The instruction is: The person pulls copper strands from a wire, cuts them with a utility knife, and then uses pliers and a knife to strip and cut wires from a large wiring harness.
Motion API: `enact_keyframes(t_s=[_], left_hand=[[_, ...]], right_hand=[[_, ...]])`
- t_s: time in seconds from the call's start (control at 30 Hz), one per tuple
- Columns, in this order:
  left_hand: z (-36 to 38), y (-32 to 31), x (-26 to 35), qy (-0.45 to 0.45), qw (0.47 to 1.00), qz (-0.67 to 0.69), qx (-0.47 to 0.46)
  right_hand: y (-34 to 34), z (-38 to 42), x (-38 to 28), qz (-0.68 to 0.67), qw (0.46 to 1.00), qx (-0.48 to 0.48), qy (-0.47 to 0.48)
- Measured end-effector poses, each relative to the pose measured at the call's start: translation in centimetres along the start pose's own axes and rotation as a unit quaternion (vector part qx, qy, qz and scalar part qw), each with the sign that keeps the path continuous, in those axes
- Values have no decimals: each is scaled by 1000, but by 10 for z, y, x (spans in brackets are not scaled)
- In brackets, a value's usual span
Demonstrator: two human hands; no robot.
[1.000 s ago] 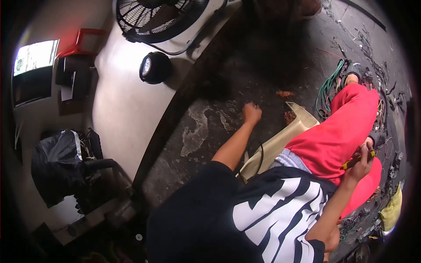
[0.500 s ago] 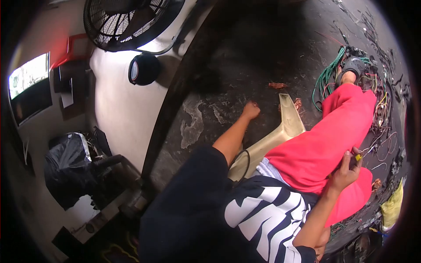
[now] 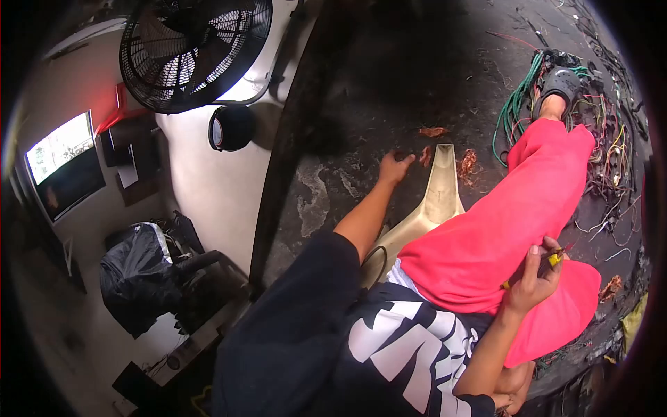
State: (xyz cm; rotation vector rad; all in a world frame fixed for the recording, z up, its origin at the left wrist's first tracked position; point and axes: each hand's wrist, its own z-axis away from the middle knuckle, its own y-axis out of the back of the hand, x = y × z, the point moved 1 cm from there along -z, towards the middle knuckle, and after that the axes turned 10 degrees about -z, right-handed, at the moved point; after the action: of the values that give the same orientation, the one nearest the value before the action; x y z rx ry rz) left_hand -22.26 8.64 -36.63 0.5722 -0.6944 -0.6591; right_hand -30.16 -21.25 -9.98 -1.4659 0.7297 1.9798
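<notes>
My left hand [image 3: 397,169] is over the dark floor, its fingers apart and nothing held. Just beyond its fingertips is a small copper wire bundle [image 3: 425,156]. Another copper bundle [image 3: 433,131] lies farther away, and a third [image 3: 467,167] is on the far side of the pale plastic piece [image 3: 442,184]. My right hand [image 3: 533,279] rests by my red trousers, closed around a small tool with yellow parts [image 3: 554,259]; the fingers hide most of its shape.
Green cable coils [image 3: 513,115] and tangled wires [image 3: 611,149] surround my shod foot [image 3: 561,85]. More copper strands [image 3: 611,288] lie at the right. A large black fan [image 3: 194,52] stands at the upper left, and a black plastic-covered object [image 3: 139,267] is at the left.
My left hand has opened from a fist, and a copper bundle now shows beside its fingers. My right hand has turned slightly, showing more of the yellow parts. The camera view has shifted.
</notes>
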Motion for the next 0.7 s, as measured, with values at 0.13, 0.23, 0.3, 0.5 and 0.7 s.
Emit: enact_keyframes(t_s=[0.13,0.23,0.3,0.5,0.7], left_hand=[[-6,17,-15,-8,997,-71,17],[2,34,-20,1,988,-153,22],[11,42,-13,2,983,-186,10],[19,34,2,-43,966,-248,-56],[19,33,56,-159,969,-190,-29]], right_hand=[[19,-9,6,-98,988,-62,-101],[27,-22,4,-187,970,-62,-142],[39,-34,5,-251,957,-24,-146],[119,-61,-17,-321,938,54,-123],[190,-37,29,-357,906,181,-140]])
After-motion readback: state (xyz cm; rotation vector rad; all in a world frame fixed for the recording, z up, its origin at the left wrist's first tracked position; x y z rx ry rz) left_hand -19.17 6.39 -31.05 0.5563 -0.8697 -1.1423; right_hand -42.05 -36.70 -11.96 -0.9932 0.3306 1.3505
